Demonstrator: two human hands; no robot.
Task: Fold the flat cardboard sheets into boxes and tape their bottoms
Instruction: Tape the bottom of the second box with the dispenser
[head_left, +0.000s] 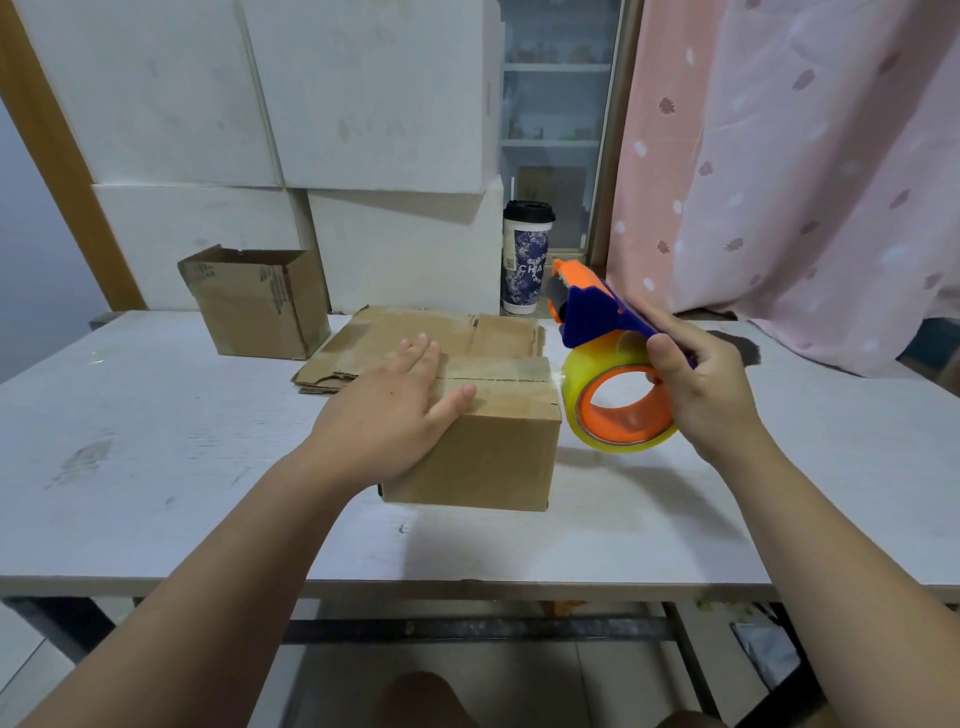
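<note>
2 boxes (483, 452) (260, 312) | 1 sheet stack (415, 332) | 1 tape dispenser (592, 317) | 1 cup (525, 260)

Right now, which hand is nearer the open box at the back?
Left. The left hand rests on the taped box, front-right of the open box; the right hand grips the tape dispenser, farther right.

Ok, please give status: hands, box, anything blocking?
Left hand flat on the box, over the taped seam. Right hand grips the tape dispenser beside the box's right edge. Flat sheets behind, nothing in the way.
</note>
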